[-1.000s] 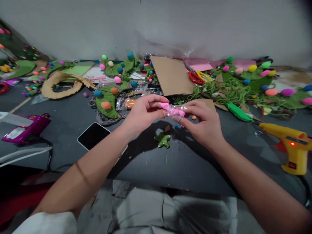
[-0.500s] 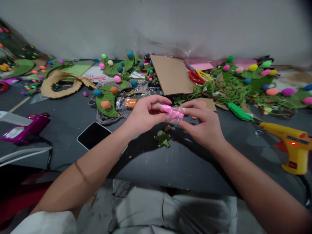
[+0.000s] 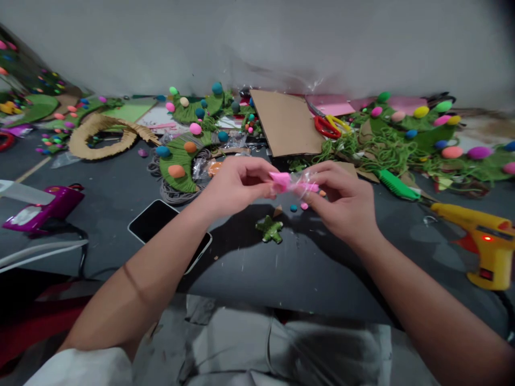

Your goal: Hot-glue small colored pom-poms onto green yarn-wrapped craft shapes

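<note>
My left hand (image 3: pixel 245 186) pinches a bright pink lump of modelling clay (image 3: pixel 280 180) between thumb and fingers. Clear plastic wrap (image 3: pixel 298 180) runs from that lump toward my right hand (image 3: pixel 341 198), whose closed fingers grip the wrap and more pink clay inside it. Whether the two pink parts are still joined is hidden by the wrap. Below the hands lies a small green star (image 3: pixel 270 229) on the dark table. Close to the right fingertips rest a small blue ball (image 3: pixel 293 208) and a small pink ball (image 3: pixel 304 206).
A phone (image 3: pixel 153 225) lies under my left forearm. A yellow glue gun (image 3: pixel 483 230) with a lit red light stands at right, a purple one (image 3: pixel 44 209) at left. Behind are cardboard (image 3: pixel 285 123), scissors (image 3: pixel 328 127), green yarn (image 3: pixel 374 147) and a tan wreath ring (image 3: pixel 86 147).
My hands have drawn slightly apart, stretching the pink clay and its wrap between them. More of the small balls below the right fingers now shows.
</note>
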{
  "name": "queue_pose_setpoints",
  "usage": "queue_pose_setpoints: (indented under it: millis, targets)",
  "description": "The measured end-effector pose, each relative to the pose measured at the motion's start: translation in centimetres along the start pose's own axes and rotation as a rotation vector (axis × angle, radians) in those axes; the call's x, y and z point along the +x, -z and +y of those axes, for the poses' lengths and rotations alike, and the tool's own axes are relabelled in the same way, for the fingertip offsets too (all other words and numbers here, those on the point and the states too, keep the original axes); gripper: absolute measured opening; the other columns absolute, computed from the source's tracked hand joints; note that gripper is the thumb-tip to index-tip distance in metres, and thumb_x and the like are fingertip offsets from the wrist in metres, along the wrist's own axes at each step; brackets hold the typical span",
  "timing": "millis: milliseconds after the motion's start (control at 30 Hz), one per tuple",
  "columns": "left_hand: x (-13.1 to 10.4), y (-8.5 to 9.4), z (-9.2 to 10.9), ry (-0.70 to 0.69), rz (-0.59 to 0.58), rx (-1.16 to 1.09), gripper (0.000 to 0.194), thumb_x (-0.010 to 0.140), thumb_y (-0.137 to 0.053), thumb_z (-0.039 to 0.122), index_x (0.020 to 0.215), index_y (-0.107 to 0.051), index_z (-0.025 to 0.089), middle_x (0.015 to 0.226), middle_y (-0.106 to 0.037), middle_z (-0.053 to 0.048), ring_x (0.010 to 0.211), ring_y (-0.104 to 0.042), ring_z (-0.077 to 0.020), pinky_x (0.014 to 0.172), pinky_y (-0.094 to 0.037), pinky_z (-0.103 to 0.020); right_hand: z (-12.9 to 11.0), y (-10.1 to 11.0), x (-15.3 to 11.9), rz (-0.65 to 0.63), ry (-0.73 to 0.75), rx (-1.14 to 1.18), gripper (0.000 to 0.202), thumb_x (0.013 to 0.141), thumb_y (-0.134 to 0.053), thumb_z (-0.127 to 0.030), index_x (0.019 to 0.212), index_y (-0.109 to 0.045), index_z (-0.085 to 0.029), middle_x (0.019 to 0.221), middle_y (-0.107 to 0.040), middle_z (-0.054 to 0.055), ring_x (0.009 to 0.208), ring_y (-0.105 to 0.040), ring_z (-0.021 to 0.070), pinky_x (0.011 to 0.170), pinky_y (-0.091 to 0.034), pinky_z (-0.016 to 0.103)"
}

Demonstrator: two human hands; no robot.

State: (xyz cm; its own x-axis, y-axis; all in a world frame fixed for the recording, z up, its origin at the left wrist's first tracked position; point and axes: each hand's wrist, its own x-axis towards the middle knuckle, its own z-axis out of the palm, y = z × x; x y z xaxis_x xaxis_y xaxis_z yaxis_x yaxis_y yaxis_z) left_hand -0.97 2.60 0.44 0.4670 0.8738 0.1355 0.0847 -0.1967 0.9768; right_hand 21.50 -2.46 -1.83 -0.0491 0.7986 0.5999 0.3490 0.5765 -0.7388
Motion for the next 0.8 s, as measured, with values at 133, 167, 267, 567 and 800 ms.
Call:
queue_pose_setpoints:
  millis: [133, 167, 267, 567, 800]
  targets:
    - [0.6, 3.5, -0.3, 0.011, 0.206, 0.066, 0.024, 0.076, -0.084, 0.024, 0.095, -0.075, 0.015, 0.087, -0.078, -0.007, 0.077, -0.074, -0.0179, 0.077, -0.063, -0.033, 1.0, 2.4, 0.8, 0.263, -0.155, 0.103, 0.007, 0.092, -0.079, -0.032, 0.091, -0.077, -0.026, 0.091, -0.074, 0.004, 0.079, -0.069, 0.0190, 0.076, -0.058, 0.037]
    - [0.7, 4.4, -0.3, 0.043, 0.232, 0.118, 0.028, 0.075, -0.084, 0.025, 0.099, -0.074, 0.015, 0.089, -0.078, -0.008, 0.080, -0.075, -0.0202, 0.078, -0.062, -0.035, 1.3, 2.9, 1.1, 0.287, -0.221, 0.169, 0.009, 0.092, -0.079, -0.035, 0.092, -0.077, -0.026, 0.089, -0.074, 0.004, 0.075, -0.068, 0.0178, 0.073, -0.058, 0.036]
    - [0.6, 6.4, -0.5, 0.154, 0.230, 0.304, 0.035, 0.077, -0.079, 0.027, 0.109, -0.071, 0.017, 0.091, -0.077, -0.011, 0.082, -0.075, -0.0247, 0.072, -0.061, -0.038, 2.1, 3.4, 1.5, 0.190, -0.419, 0.315, 0.015, 0.092, -0.077, -0.041, 0.093, -0.075, -0.026, 0.083, -0.072, 0.003, 0.062, -0.062, 0.0137, 0.059, -0.053, 0.031]
    - [0.5, 7.2, -1.3, 0.259, -0.034, 0.825, 0.027, 0.084, -0.059, 0.032, 0.098, -0.082, 0.027, 0.109, -0.080, -0.005, 0.099, -0.074, -0.0298, 0.083, -0.057, -0.038, 1.4, 1.6, 1.1, -0.250, -0.712, 0.406, 0.023, 0.099, -0.055, -0.029, 0.095, -0.074, -0.017, 0.063, -0.065, 0.001, 0.051, -0.055, 0.0105, 0.046, -0.039, 0.023]
    - [0.9, 6.3, -1.3, 0.138, 0.218, 1.021, 0.030, 0.089, -0.061, 0.037, 0.105, -0.080, 0.020, 0.123, -0.069, -0.015, 0.111, -0.067, -0.0359, 0.100, -0.053, -0.051, 0.6, 1.7, 0.9, -0.371, -0.556, 0.295, 0.031, 0.097, -0.070, -0.049, 0.099, -0.075, -0.019, 0.062, -0.065, -0.002, 0.045, -0.051, 0.0088, 0.043, -0.038, 0.022]
